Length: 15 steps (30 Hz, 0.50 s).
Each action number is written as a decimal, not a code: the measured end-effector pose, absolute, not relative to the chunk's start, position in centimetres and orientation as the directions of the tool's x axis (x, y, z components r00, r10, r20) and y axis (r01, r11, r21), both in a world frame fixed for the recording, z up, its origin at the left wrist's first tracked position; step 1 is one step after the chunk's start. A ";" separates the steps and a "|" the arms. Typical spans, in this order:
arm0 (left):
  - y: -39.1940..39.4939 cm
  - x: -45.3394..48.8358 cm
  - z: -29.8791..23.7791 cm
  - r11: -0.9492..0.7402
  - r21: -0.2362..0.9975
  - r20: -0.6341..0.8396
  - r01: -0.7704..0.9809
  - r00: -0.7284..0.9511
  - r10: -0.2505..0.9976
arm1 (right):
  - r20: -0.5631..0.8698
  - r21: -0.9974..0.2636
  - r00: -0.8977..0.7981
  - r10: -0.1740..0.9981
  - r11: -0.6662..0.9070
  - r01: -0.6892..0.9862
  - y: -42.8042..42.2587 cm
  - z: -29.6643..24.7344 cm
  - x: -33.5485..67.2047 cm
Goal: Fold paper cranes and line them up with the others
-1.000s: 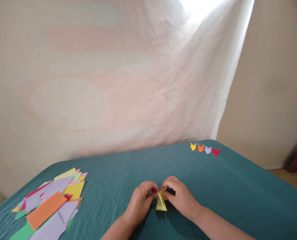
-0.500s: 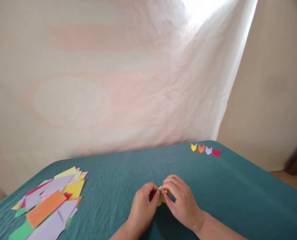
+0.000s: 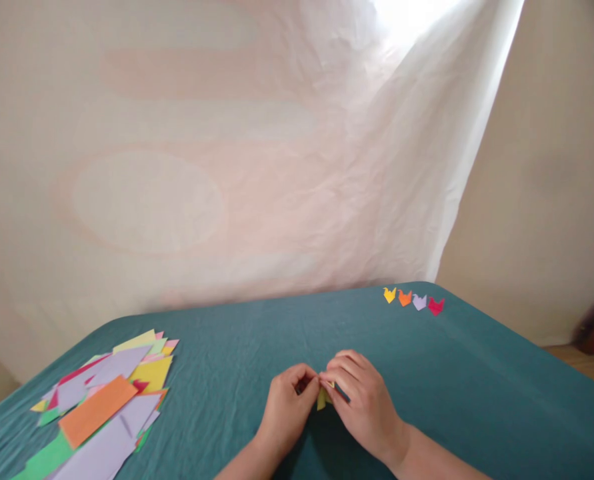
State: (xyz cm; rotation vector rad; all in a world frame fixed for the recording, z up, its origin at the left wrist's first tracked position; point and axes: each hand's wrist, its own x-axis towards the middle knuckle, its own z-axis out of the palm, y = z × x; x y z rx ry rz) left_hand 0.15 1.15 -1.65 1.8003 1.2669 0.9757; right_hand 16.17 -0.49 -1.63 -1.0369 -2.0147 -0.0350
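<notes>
A small folded yellow paper (image 3: 321, 399) lies between my two hands near the front middle of the teal-covered table (image 3: 477, 387). My left hand (image 3: 289, 408) pinches its left side with curled fingers. My right hand (image 3: 361, 400) pinches its right side from above and hides most of it. Both hands are closed on the paper, fingertips almost touching.
A loose pile of coloured paper strips (image 3: 99, 410) lies at the front left. Several small folded paper pieces (image 3: 411, 299) stand in a row at the far right edge. A creased white sheet (image 3: 227, 167) hangs behind the table.
The yellow paper, earlier a visible pointed flap, is now folded smaller and mostly covered. Both hands have drawn closer together over it.
</notes>
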 end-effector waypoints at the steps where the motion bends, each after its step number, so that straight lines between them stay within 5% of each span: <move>1: 1.2 0.2 -1.7 -0.242 0.886 0.168 0.394 0.213 0.962 | 0.690 -0.330 -0.294 0.661 0.649 0.686 -0.6 -1.6 16.1; 7: 1.4 0.5 -2.0 -0.011 0.986 -0.034 0.168 0.262 0.964 | 0.678 -0.391 -0.269 0.684 0.646 0.656 -0.6 -1.8 15.7; 10: 1.5 0.3 -1.6 -0.093 0.985 0.051 0.147 0.266 0.963 | 0.652 -0.570 -0.130 0.747 0.597 0.565 -0.1 -1.9 16.1; 15: 1.3 -0.2 -0.7 -0.308 0.874 0.231 0.375 0.238 0.943 | 0.251 -0.936 -0.114 0.961 0.271 0.224 0.8 -2.7 16.8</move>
